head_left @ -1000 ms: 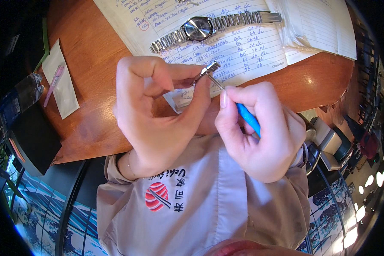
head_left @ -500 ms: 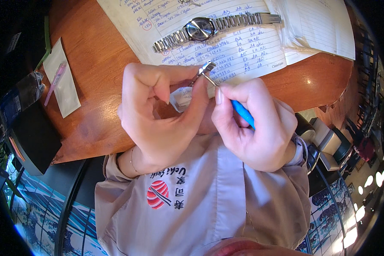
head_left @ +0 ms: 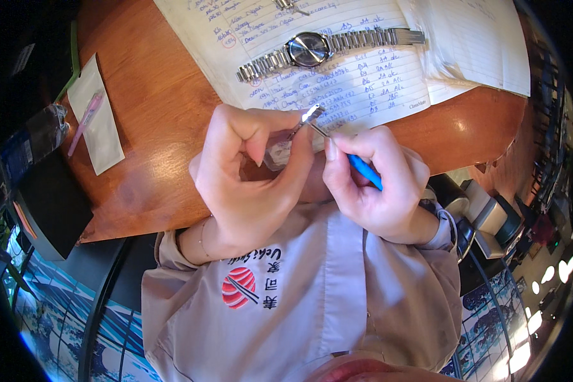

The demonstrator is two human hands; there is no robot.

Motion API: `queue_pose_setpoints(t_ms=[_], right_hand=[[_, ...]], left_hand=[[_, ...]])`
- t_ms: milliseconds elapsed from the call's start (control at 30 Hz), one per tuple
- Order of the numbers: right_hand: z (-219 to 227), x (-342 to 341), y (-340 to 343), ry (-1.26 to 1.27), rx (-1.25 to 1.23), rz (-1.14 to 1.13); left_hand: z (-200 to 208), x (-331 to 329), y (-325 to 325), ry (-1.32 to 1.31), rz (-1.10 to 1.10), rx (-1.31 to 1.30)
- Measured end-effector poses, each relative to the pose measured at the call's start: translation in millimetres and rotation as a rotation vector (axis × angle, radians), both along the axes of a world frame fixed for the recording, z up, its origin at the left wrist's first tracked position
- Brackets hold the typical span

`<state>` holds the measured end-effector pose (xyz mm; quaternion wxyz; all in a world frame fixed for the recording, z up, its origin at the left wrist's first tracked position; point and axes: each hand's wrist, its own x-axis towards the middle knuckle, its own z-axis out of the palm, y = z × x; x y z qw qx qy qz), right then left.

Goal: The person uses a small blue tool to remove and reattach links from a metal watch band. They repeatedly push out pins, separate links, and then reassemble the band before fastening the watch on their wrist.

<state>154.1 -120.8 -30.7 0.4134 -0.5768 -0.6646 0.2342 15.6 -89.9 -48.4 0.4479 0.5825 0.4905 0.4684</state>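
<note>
My left hand pinches a short piece of silver metal watch band between thumb and forefinger, above the notebook. In my right hand is a slim tool with a blue handle, its thin metal shaft pointing up and left at the band piece. The tip meets or nearly meets the piece; my left thumb partly covers that spot. Farther off, a silver wristwatch with a dark round dial lies with its band stretched out across the open notebook.
Another small silver metal piece lies at the notebook's far edge. On the brown wooden table, a pink pen rests on a white paper slip at left. A black box stands at the table's left edge.
The view has shifted slightly, so the notebook and watch appear a little lower and to the right. Both hands keep their grips; the tool lies at a slightly different angle to the band piece.
</note>
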Motion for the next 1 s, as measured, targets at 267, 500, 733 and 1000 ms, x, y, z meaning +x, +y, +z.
queue_pose_setpoints(t_ms=[267, 500, 733, 1000], right_hand=[[-8, 1, -2, 0.039, 0.015, -0.007], [-14, 1, -2, 0.081, 0.037, -0.014], [-4, 3, 2, -0.104, 0.061, -0.029], [15, -1, -1, -0.275, -0.032, -0.018]], left_hand=[[2, 0, 1, -0.012, -0.026, -0.089], [7, 4, 2, -0.139, -0.033, -0.184], [3, 6, 4, -0.197, -0.048, -0.151], [0, 1, 1, 0.000, -0.102, -0.133]])
